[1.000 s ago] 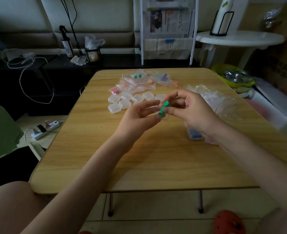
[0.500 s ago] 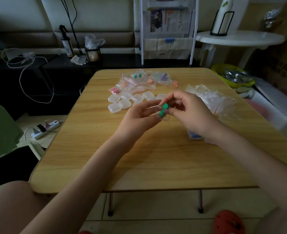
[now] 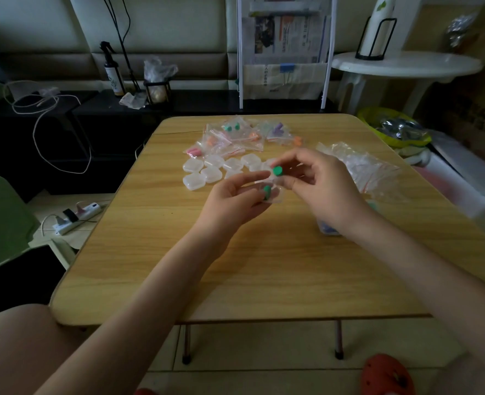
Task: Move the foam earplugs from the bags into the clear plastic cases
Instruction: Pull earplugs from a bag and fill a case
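Above the middle of the wooden table [image 3: 264, 275], my left hand [image 3: 232, 201] holds a small clear plastic case [image 3: 274, 195] with one green earplug [image 3: 267, 192] in it. My right hand [image 3: 321, 186] pinches a second green earplug [image 3: 277, 170] just above that case. Several shut clear cases [image 3: 207, 173] lie in a cluster behind my hands. Behind them lie small zip bags [image 3: 235, 138] holding orange, pink, green and purple earplugs.
A heap of clear zip bags [image 3: 361, 169] lies on the table's right side. A case with blue contents [image 3: 328, 228] shows under my right wrist. A white round side table [image 3: 406, 65], a newspaper rack [image 3: 285, 52] and a power strip [image 3: 79, 213] surround the table.
The two green earplugs, held together before, are now apart: one lies in the case in my left hand, and my right hand has lifted the other slightly up and right.
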Motion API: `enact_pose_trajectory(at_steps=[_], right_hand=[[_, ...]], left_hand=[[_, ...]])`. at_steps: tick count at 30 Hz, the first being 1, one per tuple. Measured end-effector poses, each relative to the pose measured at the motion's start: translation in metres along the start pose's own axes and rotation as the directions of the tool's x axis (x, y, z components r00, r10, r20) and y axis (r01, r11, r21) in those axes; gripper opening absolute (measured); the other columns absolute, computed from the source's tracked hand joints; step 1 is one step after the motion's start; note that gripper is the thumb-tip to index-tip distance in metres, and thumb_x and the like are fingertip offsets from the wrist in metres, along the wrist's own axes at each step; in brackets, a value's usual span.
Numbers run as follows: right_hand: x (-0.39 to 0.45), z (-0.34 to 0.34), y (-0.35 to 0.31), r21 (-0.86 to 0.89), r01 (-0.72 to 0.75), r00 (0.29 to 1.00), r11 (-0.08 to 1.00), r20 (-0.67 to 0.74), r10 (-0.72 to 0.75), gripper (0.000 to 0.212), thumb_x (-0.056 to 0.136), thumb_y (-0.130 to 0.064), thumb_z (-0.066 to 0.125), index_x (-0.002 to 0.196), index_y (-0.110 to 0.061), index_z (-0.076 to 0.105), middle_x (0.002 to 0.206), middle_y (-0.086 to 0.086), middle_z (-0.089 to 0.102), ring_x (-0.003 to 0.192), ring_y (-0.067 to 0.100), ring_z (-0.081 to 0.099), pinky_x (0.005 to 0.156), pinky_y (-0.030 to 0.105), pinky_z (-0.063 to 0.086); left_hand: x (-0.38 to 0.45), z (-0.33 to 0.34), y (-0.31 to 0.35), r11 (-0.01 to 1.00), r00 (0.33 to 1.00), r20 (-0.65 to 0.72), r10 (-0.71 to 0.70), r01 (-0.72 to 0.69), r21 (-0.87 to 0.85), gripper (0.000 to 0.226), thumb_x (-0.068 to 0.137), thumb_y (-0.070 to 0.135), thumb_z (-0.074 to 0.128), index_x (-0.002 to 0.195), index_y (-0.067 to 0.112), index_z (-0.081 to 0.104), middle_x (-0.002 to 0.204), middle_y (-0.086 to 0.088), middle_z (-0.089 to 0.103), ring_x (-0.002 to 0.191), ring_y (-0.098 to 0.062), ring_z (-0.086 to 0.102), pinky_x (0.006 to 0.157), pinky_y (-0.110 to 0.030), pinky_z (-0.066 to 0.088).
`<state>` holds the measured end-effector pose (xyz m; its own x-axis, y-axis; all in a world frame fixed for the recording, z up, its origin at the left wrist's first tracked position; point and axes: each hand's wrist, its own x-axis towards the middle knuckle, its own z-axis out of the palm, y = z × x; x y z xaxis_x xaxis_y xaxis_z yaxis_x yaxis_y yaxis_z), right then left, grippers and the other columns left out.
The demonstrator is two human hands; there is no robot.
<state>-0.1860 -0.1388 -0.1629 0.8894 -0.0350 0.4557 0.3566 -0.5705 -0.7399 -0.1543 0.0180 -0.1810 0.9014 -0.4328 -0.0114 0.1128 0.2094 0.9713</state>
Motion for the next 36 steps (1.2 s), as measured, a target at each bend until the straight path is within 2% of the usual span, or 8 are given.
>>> enact_pose_trajectory(at_steps=[3,10,18,21,27,32,34,36], right_hand=[[0.000,-0.004,-0.003,0.058,0.007,1.000,0.998,-0.019,-0.006,0.020,0.085,-0.001,0.065,0.102,-0.012,0.063,0.095,-0.006,0.071,0.094,-0.001,0.065,0.084,0.017,0.051],[0.000,-0.005,-0.003,-0.089,0.112,0.993,0.990,0.032,-0.109,0.018,0.082,0.004,0.067,0.091,-0.012,0.069,0.090,-0.006,0.069,0.088,-0.001,0.064,0.080,0.010,0.049],[0.000,-0.005,0.005,-0.182,0.186,0.982,0.965,0.062,-0.178,0.021,0.080,0.002,0.070,0.092,-0.014,0.076,0.088,-0.009,0.070,0.088,0.003,0.065,0.083,0.013,0.049],[0.002,-0.003,0.011,-0.172,0.207,0.977,0.963,0.076,-0.197,0.024,0.080,0.006,0.067,0.093,-0.011,0.077,0.094,-0.001,0.073,0.089,0.006,0.068,0.088,0.019,0.051],[0.002,-0.006,0.009,-0.140,0.141,0.987,0.980,0.101,-0.128,0.040,0.082,0.018,0.053,0.090,-0.014,0.076,0.100,-0.008,0.069,0.100,0.000,0.062,0.092,0.006,0.042],[-0.001,-0.006,0.003,-0.026,0.045,0.996,0.999,-0.079,-0.047,0.040,0.092,0.007,0.048,0.110,-0.023,0.068,0.105,-0.011,0.067,0.098,-0.002,0.060,0.084,0.014,0.048],[0.000,-0.006,0.002,0.018,0.009,0.998,1.000,-0.056,-0.008,0.042,0.096,0.000,0.047,0.127,-0.026,0.056,0.125,-0.011,0.058,0.112,-0.003,0.054,0.092,0.015,0.045],[0.000,-0.006,0.002,0.118,-0.087,0.996,0.989,0.032,0.084,0.043,0.099,-0.008,0.045,0.137,-0.028,0.042,0.142,-0.007,0.046,0.124,0.000,0.045,0.089,0.010,0.045]], left_hand=[[-0.001,0.000,0.002,1.000,0.999,-0.043,-0.004,0.004,0.013,0.019,0.090,-0.002,0.054,0.105,0.003,0.064,0.111,-0.017,0.068,0.105,-0.023,0.065,0.087,-0.026,0.054],[0.000,-0.002,0.005,0.998,1.000,-0.010,-0.015,0.014,-0.054,0.018,0.090,-0.003,0.052,0.087,0.009,0.064,0.099,-0.016,0.067,0.096,-0.019,0.066,0.081,-0.022,0.056],[0.001,-0.002,0.002,0.997,1.000,0.012,-0.017,0.018,-0.070,0.016,0.092,-0.004,0.049,0.100,0.003,0.061,0.097,-0.014,0.067,0.084,-0.014,0.069,0.073,-0.020,0.056],[0.001,-0.002,0.002,0.997,1.000,-0.001,-0.023,0.023,-0.073,0.015,0.091,-0.004,0.052,0.100,0.005,0.061,0.096,-0.013,0.068,0.084,-0.014,0.069,0.074,-0.019,0.055],[-0.001,-0.003,0.003,0.989,0.999,-0.022,-0.031,0.027,-0.144,0.024,0.089,-0.003,0.056,0.111,0.007,0.054,0.100,-0.015,0.070,0.090,-0.021,0.070,0.078,-0.025,0.057],[-0.001,-0.004,0.004,0.978,0.999,-0.030,-0.033,0.026,-0.209,0.026,0.090,-0.004,0.055,0.113,0.007,0.053,0.102,-0.018,0.068,0.088,-0.020,0.069,0.080,-0.026,0.057],[-0.001,-0.004,0.005,0.975,1.000,-0.010,-0.028,0.025,-0.221,0.029,0.090,-0.005,0.053,0.117,0.006,0.052,0.099,-0.016,0.069,0.089,-0.020,0.070,0.082,-0.027,0.056],[-0.001,-0.003,0.005,0.969,1.000,0.015,-0.028,0.030,-0.245,0.032,0.090,-0.009,0.050,0.119,0.005,0.051,0.100,-0.017,0.070,0.091,-0.021,0.070,0.081,-0.028,0.057]])
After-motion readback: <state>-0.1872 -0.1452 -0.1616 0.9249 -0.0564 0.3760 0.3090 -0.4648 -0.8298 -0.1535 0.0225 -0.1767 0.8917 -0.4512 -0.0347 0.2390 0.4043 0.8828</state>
